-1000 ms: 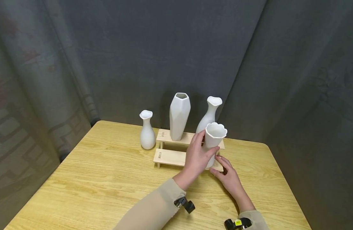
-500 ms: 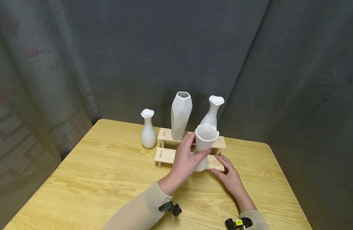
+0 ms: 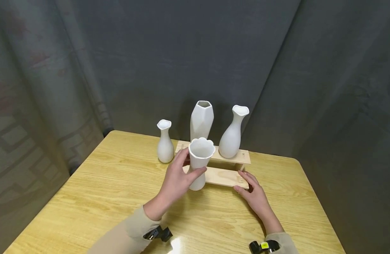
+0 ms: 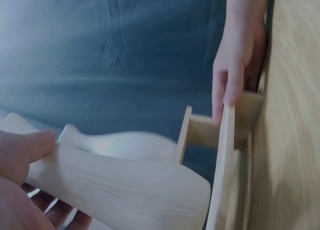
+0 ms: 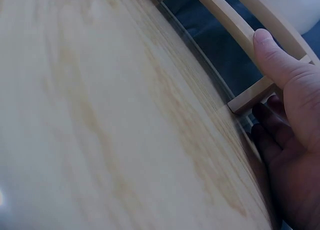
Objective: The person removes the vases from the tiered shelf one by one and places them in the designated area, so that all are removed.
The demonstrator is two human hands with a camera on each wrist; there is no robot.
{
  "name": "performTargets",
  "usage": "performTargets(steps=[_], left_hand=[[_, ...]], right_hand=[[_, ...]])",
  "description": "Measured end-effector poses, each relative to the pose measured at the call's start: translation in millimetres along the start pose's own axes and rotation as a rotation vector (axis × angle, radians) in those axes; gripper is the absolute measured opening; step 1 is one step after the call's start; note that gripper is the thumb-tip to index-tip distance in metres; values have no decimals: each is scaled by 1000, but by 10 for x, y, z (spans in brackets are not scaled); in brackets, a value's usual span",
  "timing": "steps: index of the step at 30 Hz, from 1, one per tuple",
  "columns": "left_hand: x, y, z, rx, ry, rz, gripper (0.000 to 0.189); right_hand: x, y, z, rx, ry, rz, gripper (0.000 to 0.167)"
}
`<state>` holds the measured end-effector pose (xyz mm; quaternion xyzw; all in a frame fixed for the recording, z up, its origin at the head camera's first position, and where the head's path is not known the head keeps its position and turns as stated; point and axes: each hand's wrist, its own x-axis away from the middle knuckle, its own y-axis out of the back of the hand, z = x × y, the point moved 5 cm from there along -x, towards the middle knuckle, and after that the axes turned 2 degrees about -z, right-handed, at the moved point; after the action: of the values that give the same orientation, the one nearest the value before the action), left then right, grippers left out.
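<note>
My left hand [image 3: 177, 180] grips a white vase with a scalloped rim [image 3: 198, 180] around its middle. This vase is upright, in front of the left part of a two-step wooden stand [image 3: 223, 176]. In the left wrist view the vase [image 4: 120, 190] lies across the lower part, its foot close to the lower step. My right hand [image 3: 256, 197] holds the right end of the lower step, thumb at the front edge. In the right wrist view the thumb [image 5: 272, 55] presses on the board and the other fingers are beneath, partly in shadow.
On the stand's upper step stand a faceted white vase [image 3: 202, 121] and a curvy white vase [image 3: 230, 141]. A smaller white vase [image 3: 165, 148] is on the wooden table [image 3: 96, 190], left of the stand. Grey curtains [image 3: 182, 53] hang close behind the table.
My left hand has carried the scalloped vase leftward, from the right end of the lower step to the stand's left part. My right hand has stayed at the stand's right end.
</note>
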<state>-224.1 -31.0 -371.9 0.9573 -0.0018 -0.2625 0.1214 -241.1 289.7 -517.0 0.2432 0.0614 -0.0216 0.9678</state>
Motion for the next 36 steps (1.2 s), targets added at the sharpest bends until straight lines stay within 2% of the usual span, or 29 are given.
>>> performTargets(steps=[3,6,19,28,36], left_hand=[[-2,172,38,-26,-19,-25,69],[-6,332,108,-67,-11,-49,71],[-2,946,431,-141,116,-129,68],[-106,1235,577,-208,110,-203,63],[-253,1395,839,-247,111,-272,61]], right_hand=[[-9,15,1,-1,0,-5,71],[-12,20,-1,-2,-2,-4,71],[-8,14,3,-1,2,4,72],[0,17,9,-6,-3,4,71],[11,10,-2,-1,-3,0,71]])
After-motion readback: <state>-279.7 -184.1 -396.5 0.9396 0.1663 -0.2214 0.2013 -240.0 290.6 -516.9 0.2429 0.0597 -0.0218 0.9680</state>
